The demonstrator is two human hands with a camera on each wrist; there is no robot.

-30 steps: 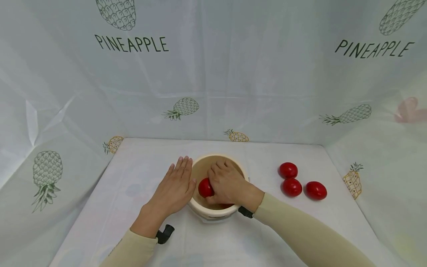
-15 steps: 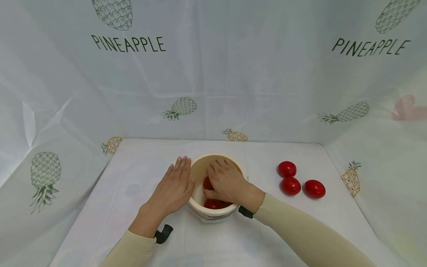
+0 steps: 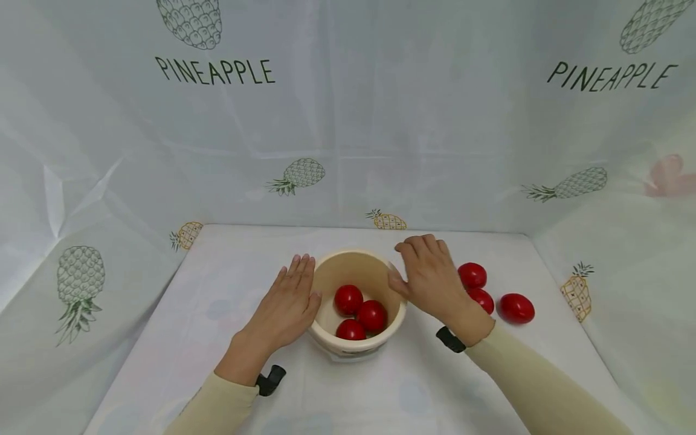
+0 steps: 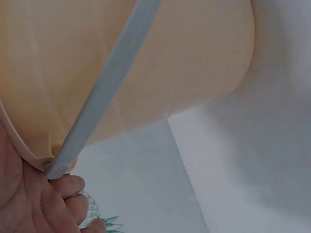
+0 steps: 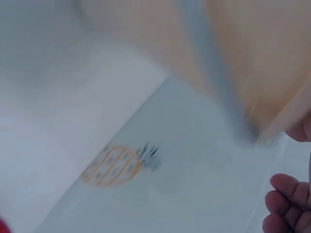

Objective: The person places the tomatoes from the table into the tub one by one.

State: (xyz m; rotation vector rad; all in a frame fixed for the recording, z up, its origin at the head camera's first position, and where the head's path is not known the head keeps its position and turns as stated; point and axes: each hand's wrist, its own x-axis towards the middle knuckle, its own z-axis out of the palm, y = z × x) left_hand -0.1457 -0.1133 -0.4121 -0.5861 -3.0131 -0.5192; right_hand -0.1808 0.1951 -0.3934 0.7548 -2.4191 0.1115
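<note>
A beige bucket (image 3: 393, 329) stands mid-table with three glossy red, egg-shaped fruits inside: one at the back (image 3: 348, 299), one to the right (image 3: 373, 315) and one in front (image 3: 350, 330). My left hand (image 3: 287, 307) rests against the bucket's left rim, fingers straight and together. In the left wrist view, its palm is at the rim beside the end of the grey handle (image 4: 104, 92). My right hand (image 3: 435, 281) is raised just right of the rim, fingers loosely bent and holding nothing. The right wrist view is blurred but shows its fingers (image 5: 286, 194) near the bucket wall.
Right of the bucket lie three more red egg-shaped fruits: one at the back (image 3: 472, 275), one partly behind my right wrist (image 3: 483, 299) and one farthest right (image 3: 516, 309). A white cloth covers the table (image 3: 348, 405), and a pineapple-print curtain (image 3: 435, 121) hangs behind.
My right hand has let go of a red fruit inside the bucket, come out, and moved right over the rim. The left hand stays in place at the rim.
</note>
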